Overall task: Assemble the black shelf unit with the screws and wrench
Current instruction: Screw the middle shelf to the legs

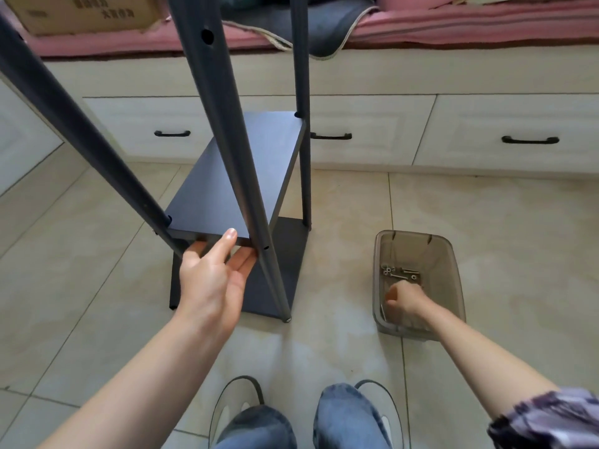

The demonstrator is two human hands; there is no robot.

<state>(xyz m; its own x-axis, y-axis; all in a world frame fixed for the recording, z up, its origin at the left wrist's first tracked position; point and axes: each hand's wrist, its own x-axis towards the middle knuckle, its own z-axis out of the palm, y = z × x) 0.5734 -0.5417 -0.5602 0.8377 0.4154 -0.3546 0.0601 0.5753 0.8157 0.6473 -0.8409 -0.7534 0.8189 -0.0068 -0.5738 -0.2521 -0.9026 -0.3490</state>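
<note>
Left hand [212, 273] pinches shelf [240, 176] edge, level between posts. Right hand [403, 303], curled in bin [453, 254], nearest screws [400, 273]; grasp unclear.

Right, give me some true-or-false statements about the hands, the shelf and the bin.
1. The left hand holds the front edge of the middle shelf board. True.
2. The right hand rests on the floor tiles. False: it reaches into the plastic bin.
3. Screws lie in the bin. True.
4. The shelf unit lies flat on its side. False: its posts stand upright.
</note>
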